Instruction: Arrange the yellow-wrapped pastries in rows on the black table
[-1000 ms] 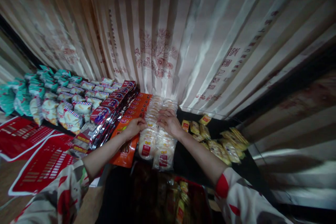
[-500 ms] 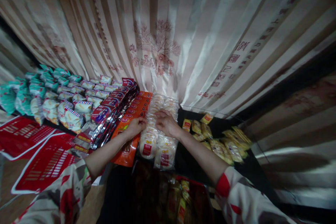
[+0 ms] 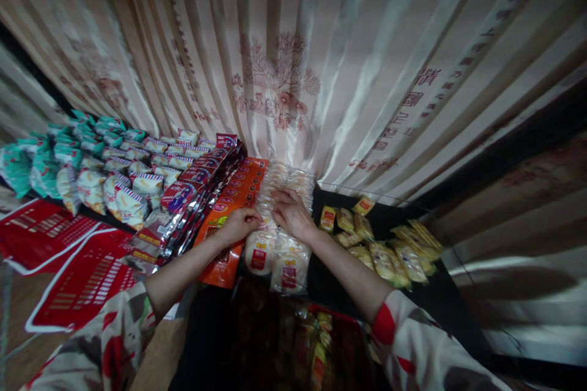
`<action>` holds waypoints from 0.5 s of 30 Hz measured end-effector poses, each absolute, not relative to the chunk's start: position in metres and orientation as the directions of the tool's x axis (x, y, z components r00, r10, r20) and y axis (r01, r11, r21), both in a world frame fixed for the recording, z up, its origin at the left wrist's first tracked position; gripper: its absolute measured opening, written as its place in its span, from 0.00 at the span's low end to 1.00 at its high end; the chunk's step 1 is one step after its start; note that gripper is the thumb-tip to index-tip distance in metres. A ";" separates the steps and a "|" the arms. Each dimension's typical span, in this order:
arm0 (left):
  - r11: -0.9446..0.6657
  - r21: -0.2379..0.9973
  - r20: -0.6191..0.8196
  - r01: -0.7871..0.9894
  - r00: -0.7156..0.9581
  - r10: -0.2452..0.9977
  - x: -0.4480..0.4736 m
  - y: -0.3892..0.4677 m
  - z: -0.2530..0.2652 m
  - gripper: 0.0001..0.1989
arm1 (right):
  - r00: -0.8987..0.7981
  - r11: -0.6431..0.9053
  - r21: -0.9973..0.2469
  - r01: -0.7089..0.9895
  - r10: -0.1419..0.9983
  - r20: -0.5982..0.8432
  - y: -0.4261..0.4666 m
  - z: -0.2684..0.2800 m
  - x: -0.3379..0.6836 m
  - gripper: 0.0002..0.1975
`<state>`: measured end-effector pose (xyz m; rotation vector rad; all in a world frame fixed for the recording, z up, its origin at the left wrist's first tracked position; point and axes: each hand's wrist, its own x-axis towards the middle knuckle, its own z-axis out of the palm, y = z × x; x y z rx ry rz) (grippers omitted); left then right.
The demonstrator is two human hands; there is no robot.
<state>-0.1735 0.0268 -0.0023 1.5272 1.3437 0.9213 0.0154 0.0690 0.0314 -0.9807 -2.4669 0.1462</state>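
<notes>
Two rows of clear-wrapped round white snacks (image 3: 288,256) lie side by side beneath the left hand (image 3: 238,224) and the right hand (image 3: 292,215), as I see it from my end of the head camera. I have the left hand at the outer edge of the left row, thumb and forefinger drawn close in a narrow pinch; whether a wrapper is caught between them, I cannot tell. The right hand rests over the right row, fingers loosely bent and slightly parted, and I cannot make out whether it grips anything. Just beneath the left wrist I get an orange packet (image 3: 238,186), then, farther left, a stack of dark red packets (image 3: 202,172), striped white bags (image 3: 126,201) and green bags (image 3: 43,171). Nearer than those, on that same side, are red printed sheets (image 3: 82,278). To the right of the right hand, yellow packets (image 3: 383,261) lie loose on a black surface (image 3: 328,281). Below both hands I see more yellow-and-red packets (image 3: 318,366) in deep shadow. Beyond the hands, a pale pleated curtain (image 3: 362,85) hangs, printed with a reddish tree and characters.
</notes>
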 end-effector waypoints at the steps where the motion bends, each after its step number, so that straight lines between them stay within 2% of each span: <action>1: -0.035 0.934 -0.015 0.354 0.137 0.990 -0.174 0.027 -0.003 0.06 | -0.625 0.735 -0.268 0.623 0.674 0.394 0.069 0.031 0.015 0.07; 6: -0.037 0.902 -0.004 0.429 0.094 0.996 -0.176 0.025 -0.005 0.09 | -0.600 0.716 -0.323 0.619 0.696 0.393 0.071 0.026 0.015 0.07; 11: 0.059 0.957 -0.100 0.286 0.129 0.987 -0.176 0.019 0.004 0.09 | -0.580 0.708 -0.368 0.603 0.706 0.407 0.064 0.032 0.020 0.07; 15: 0.052 0.972 -0.088 0.229 0.153 0.984 -0.179 0.014 0.010 0.06 | -0.643 0.744 -0.344 0.573 0.668 0.375 0.054 0.037 0.025 0.08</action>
